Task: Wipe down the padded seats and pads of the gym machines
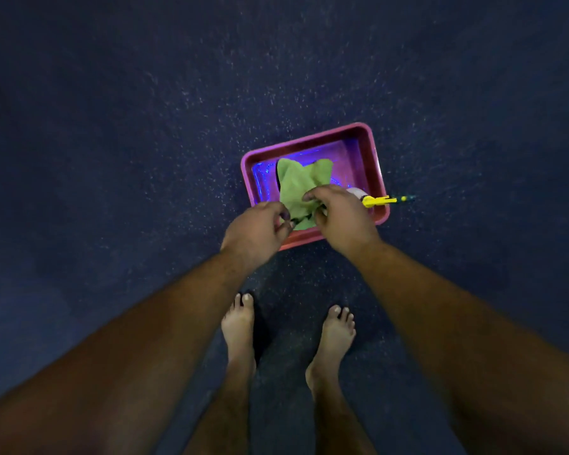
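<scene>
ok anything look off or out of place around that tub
One thing: the spray bottle lies on its side in the pink tub, its yellow nozzle poking out over the right rim. The green cloth is simply held by both hands, left hand and right hand. No spill shows.

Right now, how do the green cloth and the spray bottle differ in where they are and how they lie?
The green cloth is pinched by both the left hand and the right hand above the pink tub; the spray bottle is held by neither. The cloth hangs soft and crumpled; the bottle lies on its side, its yellow nozzle sticking over the tub's rim. Both are at the tub.
</scene>
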A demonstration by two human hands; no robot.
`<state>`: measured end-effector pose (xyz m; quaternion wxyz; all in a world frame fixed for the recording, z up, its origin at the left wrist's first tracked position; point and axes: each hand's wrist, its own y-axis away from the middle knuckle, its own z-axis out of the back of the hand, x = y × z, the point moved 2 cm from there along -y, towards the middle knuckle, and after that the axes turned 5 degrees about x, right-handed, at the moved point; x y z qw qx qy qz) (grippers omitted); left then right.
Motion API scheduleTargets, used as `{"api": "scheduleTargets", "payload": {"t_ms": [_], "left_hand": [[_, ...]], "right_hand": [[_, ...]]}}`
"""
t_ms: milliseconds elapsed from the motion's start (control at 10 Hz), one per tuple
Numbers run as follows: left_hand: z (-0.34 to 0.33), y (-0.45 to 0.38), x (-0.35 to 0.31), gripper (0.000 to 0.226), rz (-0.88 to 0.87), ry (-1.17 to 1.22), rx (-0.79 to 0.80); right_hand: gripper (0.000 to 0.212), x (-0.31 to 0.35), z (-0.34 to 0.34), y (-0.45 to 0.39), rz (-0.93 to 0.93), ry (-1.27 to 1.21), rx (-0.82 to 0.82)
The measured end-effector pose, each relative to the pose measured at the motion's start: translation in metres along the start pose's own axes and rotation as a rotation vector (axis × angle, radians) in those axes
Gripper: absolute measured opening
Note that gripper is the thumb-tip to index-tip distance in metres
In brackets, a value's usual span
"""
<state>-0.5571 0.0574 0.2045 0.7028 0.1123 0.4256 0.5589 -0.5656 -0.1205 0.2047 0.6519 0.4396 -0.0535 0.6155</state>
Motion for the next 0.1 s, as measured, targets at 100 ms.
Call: {"api": "scheduleTargets", "payload": {"t_ms": [100], "left_hand": [[0.0045, 0.0118, -0.0008, 0.051, 0.124, 0.295, -0.009]], "right_hand": [[0.045, 0.0005, 0.0001, 0.0111, -0.118, -0.188, -0.105]]}}
